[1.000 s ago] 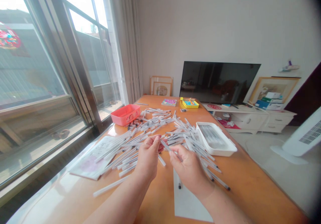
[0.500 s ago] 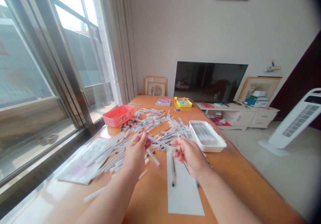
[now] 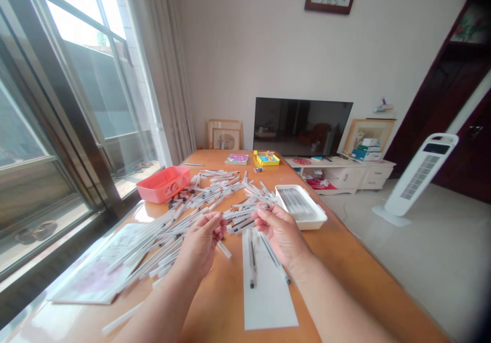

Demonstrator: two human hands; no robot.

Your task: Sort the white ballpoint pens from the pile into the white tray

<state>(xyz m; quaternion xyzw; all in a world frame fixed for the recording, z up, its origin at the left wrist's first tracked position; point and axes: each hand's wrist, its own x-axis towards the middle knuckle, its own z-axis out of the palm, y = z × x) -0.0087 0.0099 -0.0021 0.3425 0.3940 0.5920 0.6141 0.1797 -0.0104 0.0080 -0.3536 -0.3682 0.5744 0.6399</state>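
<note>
My left hand (image 3: 205,239) is closed in a pinch above the table, at the near edge of a pile of loose pens (image 3: 207,194). My right hand (image 3: 279,230) pinches too, level with it, over the top end of a paper strip (image 3: 268,307). A clear pen (image 3: 243,211) with a dark end spans the gap between both sets of fingertips; its outline blends with the pens behind. Two pens with black ends lie on the paper strip, one (image 3: 251,261) near its middle and another (image 3: 278,263) slanting along its right side, partly below my right hand.
A white tray (image 3: 320,215) holding a row of pens stands at right. On the left are a red plastic box (image 3: 163,187) and a printed booklet (image 3: 92,279) under some pens. Farther back lie a small book (image 3: 236,159) and a yellow box (image 3: 267,159).
The pen between my hands has gone from slanting down to the right to nearly level, its dark end now at my right fingertips. The view has swung slightly right and up.
</note>
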